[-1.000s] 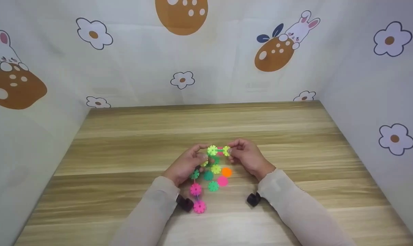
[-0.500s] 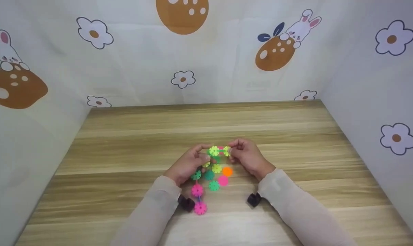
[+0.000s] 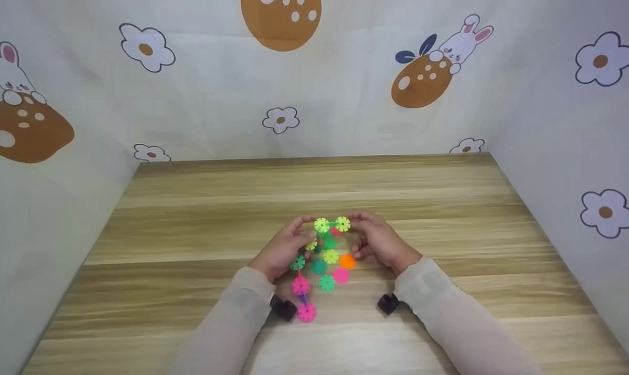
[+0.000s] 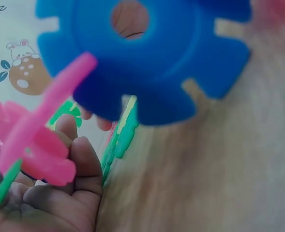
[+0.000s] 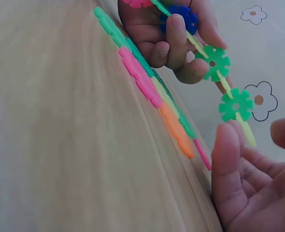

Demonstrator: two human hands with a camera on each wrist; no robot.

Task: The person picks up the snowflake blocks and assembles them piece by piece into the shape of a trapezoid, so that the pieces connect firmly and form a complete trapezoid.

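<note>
A chain of slotted plastic snowflake discs in pink, blue, green and yellow hangs from my left hand, which pinches it near its middle. In the left wrist view, a large blue disc and a pink disc of the chain cross in front of the palm. My right hand is beside the far end, its thumb apart from its fingers, gripping nothing. That end shows in the right wrist view as a green disc with a yellow disc edge-on, near the right fingertips; contact cannot be told.
Several loose discs lie flat on the wooden table below the hands, among them an orange disc, a pink disc and a green disc. Patterned cloth walls border the table at the back and sides.
My right hand has let go of the yellow disc at the chain's end and its thumb has moved away. That end sits slightly higher; the left hand still holds the chain.
</note>
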